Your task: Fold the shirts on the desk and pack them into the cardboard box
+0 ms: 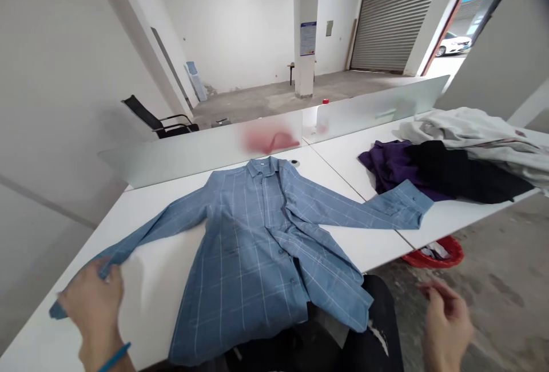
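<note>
The left hand (92, 309) is grasping the cuff (58, 310) of a blue checked shirt (253, 246) lying on the white bench (146, 303), while the right hand (446, 326) is hovering empty and released just beyond the shirt's hem.

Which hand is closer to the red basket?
Right. The right hand is in the air just in front of the red basket, not touching it. The left hand is far off across the table, at the sleeve of the blue shirt.

At two o'clock, a purple garment (388, 162), a black garment (467, 173) and a crumpled grey garment (467, 132) lay heaped on the white desk (343, 155); a red plastic basket (433, 256) sat at four o'clock; a black office chair (158, 120) stood at ten o'clock.
</note>
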`<state>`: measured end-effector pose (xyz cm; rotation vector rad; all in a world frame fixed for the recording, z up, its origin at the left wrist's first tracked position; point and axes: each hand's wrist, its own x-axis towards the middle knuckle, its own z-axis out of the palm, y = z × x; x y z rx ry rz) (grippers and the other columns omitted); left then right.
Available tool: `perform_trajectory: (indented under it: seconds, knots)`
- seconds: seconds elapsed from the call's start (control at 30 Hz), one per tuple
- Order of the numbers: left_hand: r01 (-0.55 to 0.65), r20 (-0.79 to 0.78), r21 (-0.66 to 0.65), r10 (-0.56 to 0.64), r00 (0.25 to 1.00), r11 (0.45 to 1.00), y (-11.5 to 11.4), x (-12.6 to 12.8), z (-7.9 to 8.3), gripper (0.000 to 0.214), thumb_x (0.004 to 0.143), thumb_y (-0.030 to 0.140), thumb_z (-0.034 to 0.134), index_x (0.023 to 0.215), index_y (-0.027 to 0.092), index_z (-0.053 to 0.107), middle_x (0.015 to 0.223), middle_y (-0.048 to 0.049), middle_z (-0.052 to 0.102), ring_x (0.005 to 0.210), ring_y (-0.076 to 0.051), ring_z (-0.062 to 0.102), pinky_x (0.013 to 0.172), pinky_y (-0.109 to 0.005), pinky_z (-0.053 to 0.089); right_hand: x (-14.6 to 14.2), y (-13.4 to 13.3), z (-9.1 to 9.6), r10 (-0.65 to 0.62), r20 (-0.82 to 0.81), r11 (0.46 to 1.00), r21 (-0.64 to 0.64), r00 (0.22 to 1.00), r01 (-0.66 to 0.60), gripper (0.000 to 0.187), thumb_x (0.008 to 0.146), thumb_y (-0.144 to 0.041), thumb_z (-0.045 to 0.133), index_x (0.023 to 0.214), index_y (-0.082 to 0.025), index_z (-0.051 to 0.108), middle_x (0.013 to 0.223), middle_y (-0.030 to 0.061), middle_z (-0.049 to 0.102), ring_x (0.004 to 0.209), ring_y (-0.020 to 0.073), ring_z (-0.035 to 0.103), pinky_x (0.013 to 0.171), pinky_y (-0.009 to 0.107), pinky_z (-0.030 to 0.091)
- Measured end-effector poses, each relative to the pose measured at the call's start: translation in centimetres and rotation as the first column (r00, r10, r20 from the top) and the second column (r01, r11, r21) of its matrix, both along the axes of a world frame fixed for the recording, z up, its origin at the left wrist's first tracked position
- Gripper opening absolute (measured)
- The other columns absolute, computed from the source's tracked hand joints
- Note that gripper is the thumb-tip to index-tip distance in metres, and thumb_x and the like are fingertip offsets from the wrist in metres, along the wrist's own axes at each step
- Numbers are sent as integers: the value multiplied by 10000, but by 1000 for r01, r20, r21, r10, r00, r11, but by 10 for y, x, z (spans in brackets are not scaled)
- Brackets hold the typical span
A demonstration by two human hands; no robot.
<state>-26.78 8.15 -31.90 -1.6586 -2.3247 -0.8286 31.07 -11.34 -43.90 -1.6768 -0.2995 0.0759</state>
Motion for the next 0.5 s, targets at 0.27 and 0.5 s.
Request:
perform_trajectory:
  seconds: [0.27,0.5]
  knots:
    - [451,67,-122,-446,893,884,22,100,-35,473,888,487,305,1080,202,629,1144,-94,675,1062,-262,614,903,-402,499,-59,20,-29,404,-296,909,26,866,-415,322,631,-426,612,839,-182,642,883,55,678,867,235,610,761,308,471]
    - [696,-101,-408,-787,608,590,101,228,-52,451,948,382,318,1290,193,543,1397,-89,518,1329,-245,418,1125,-458,266,-75,22,-32,666,-410,719,130,623,-682,397,709,-521,666,948,-214,585,877,16,669,844,211,623,744,281,492]
